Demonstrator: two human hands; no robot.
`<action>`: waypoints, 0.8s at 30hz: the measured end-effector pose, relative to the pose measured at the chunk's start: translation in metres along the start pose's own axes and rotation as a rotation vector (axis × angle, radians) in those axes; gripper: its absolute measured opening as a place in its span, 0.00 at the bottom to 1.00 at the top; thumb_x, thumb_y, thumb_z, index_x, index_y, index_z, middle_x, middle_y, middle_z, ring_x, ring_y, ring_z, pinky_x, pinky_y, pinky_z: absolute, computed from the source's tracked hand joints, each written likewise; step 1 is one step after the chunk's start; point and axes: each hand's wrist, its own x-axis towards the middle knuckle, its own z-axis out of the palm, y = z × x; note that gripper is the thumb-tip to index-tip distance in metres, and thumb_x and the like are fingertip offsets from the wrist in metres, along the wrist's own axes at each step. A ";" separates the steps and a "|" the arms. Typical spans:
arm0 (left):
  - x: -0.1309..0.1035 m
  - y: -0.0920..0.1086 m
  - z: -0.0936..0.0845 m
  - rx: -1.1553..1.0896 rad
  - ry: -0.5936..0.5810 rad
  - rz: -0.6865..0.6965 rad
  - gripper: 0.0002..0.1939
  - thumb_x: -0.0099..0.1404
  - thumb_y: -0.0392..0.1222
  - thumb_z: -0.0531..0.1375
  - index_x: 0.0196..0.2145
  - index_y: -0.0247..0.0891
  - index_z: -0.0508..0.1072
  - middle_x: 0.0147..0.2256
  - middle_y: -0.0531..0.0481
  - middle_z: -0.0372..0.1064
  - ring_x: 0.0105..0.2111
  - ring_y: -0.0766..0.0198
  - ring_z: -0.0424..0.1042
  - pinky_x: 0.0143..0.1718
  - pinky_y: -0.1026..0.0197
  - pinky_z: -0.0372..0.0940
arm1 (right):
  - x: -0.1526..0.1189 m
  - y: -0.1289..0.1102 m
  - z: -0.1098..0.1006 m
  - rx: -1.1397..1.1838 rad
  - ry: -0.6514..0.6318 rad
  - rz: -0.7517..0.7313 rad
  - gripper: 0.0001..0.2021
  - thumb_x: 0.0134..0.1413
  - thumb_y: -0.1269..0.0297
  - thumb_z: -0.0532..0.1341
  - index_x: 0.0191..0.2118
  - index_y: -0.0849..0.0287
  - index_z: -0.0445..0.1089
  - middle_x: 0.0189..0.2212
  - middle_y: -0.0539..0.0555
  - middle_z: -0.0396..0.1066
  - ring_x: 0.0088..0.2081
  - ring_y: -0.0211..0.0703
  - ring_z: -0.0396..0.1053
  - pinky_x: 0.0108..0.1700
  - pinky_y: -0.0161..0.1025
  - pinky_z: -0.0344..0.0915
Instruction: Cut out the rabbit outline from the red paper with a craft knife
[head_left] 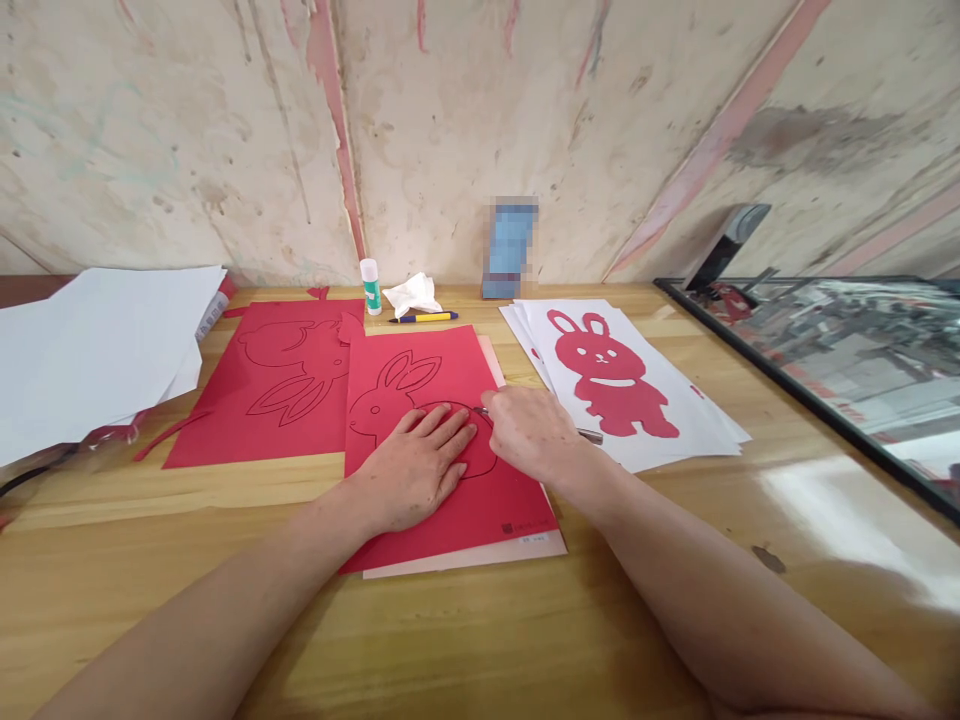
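A red sheet printed with a rabbit outline lies in front of me, over a pale pink sheet whose edge shows at the right and bottom. My left hand rests flat on the red sheet, fingers spread across the rabbit's body. Gripped in my right hand is a slim metal craft knife; its tip meets the paper at the body outline, just right of my left fingertips. The middle of its handle is hidden by my fingers.
At left lie another red rabbit sheet and white papers. A glue stick, crumpled tissue, pen and blurred blue upright object stand or lie behind. Right are white sheets with a red rabbit cutout and a black-framed glass panel.
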 end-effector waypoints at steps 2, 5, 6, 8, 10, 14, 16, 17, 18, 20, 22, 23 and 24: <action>0.000 0.000 0.000 0.004 0.001 0.001 0.25 0.72 0.47 0.40 0.62 0.36 0.55 0.63 0.45 0.49 0.62 0.53 0.48 0.58 0.50 0.47 | 0.000 0.000 0.001 0.003 0.010 -0.001 0.10 0.48 0.73 0.55 0.35 0.59 0.71 0.31 0.59 0.73 0.35 0.47 0.72 0.29 0.35 0.59; 0.000 0.000 0.000 0.005 0.002 0.000 0.25 0.72 0.47 0.40 0.62 0.36 0.55 0.63 0.45 0.50 0.62 0.53 0.48 0.58 0.49 0.47 | 0.000 0.001 0.002 0.003 0.013 0.002 0.10 0.48 0.73 0.55 0.35 0.59 0.71 0.31 0.58 0.73 0.35 0.47 0.72 0.29 0.35 0.59; 0.000 0.000 0.000 0.005 0.001 -0.001 0.25 0.72 0.47 0.40 0.62 0.35 0.55 0.63 0.45 0.50 0.62 0.52 0.48 0.58 0.49 0.47 | 0.000 0.001 0.001 0.004 0.006 0.004 0.10 0.48 0.73 0.55 0.35 0.59 0.71 0.30 0.58 0.73 0.35 0.47 0.72 0.29 0.35 0.59; -0.001 0.000 0.000 0.004 -0.003 -0.003 0.25 0.72 0.47 0.40 0.62 0.35 0.55 0.63 0.45 0.49 0.62 0.52 0.48 0.58 0.49 0.47 | -0.001 0.002 0.000 0.006 -0.008 0.007 0.10 0.47 0.73 0.55 0.34 0.59 0.71 0.29 0.58 0.73 0.34 0.47 0.72 0.28 0.35 0.58; -0.001 0.000 0.000 0.004 -0.006 -0.004 0.25 0.72 0.47 0.40 0.62 0.35 0.55 0.63 0.45 0.49 0.62 0.52 0.48 0.58 0.50 0.47 | -0.002 0.003 -0.001 0.006 -0.013 0.007 0.10 0.46 0.74 0.55 0.34 0.59 0.71 0.29 0.57 0.73 0.33 0.47 0.72 0.28 0.35 0.58; -0.001 0.000 -0.001 0.004 0.002 -0.003 0.25 0.72 0.47 0.40 0.62 0.35 0.55 0.63 0.46 0.50 0.62 0.52 0.48 0.58 0.50 0.47 | -0.002 0.002 -0.004 -0.005 -0.014 0.005 0.10 0.46 0.74 0.55 0.33 0.59 0.71 0.29 0.57 0.73 0.33 0.48 0.72 0.28 0.36 0.58; -0.001 0.000 -0.001 0.005 0.004 -0.002 0.25 0.72 0.47 0.40 0.62 0.35 0.56 0.63 0.46 0.50 0.62 0.52 0.48 0.58 0.50 0.47 | -0.003 0.002 -0.004 -0.005 -0.021 0.004 0.10 0.46 0.74 0.55 0.33 0.59 0.71 0.29 0.58 0.73 0.33 0.48 0.72 0.28 0.36 0.58; -0.001 0.000 -0.001 0.005 0.002 -0.002 0.25 0.72 0.47 0.40 0.62 0.35 0.55 0.63 0.46 0.50 0.62 0.52 0.48 0.58 0.50 0.47 | -0.003 0.002 -0.004 -0.002 -0.024 0.001 0.10 0.46 0.74 0.55 0.34 0.59 0.71 0.29 0.58 0.73 0.33 0.48 0.72 0.28 0.36 0.58; -0.001 0.000 -0.001 0.004 0.001 -0.004 0.25 0.72 0.47 0.40 0.62 0.36 0.55 0.63 0.46 0.50 0.62 0.53 0.48 0.58 0.50 0.47 | -0.003 0.002 -0.004 -0.001 -0.024 -0.002 0.10 0.46 0.74 0.55 0.34 0.59 0.71 0.29 0.58 0.73 0.33 0.48 0.72 0.28 0.36 0.58; -0.001 0.000 0.000 0.003 -0.004 -0.009 0.25 0.72 0.47 0.40 0.62 0.36 0.55 0.63 0.46 0.49 0.62 0.53 0.48 0.59 0.50 0.47 | -0.003 0.003 -0.002 -0.005 -0.024 -0.008 0.11 0.46 0.75 0.55 0.34 0.60 0.71 0.29 0.58 0.73 0.34 0.48 0.72 0.29 0.36 0.58; -0.001 0.000 0.000 0.000 -0.010 -0.013 0.25 0.72 0.47 0.40 0.62 0.36 0.55 0.63 0.46 0.49 0.62 0.52 0.48 0.59 0.50 0.46 | -0.003 0.004 -0.001 -0.014 -0.012 -0.017 0.11 0.45 0.75 0.54 0.34 0.60 0.71 0.29 0.58 0.73 0.34 0.47 0.72 0.29 0.36 0.58; -0.001 0.000 0.001 -0.003 -0.011 -0.014 0.25 0.72 0.47 0.40 0.62 0.36 0.55 0.63 0.46 0.49 0.62 0.52 0.48 0.59 0.50 0.46 | -0.002 0.005 0.000 -0.019 -0.006 -0.020 0.11 0.45 0.75 0.54 0.33 0.60 0.71 0.28 0.58 0.73 0.34 0.47 0.71 0.29 0.36 0.58; -0.001 -0.001 0.001 -0.005 -0.011 -0.012 0.25 0.72 0.48 0.40 0.62 0.36 0.55 0.63 0.46 0.49 0.62 0.52 0.48 0.59 0.50 0.46 | -0.002 0.005 0.001 -0.022 -0.005 -0.023 0.11 0.45 0.75 0.54 0.33 0.60 0.71 0.28 0.58 0.73 0.33 0.47 0.71 0.28 0.36 0.57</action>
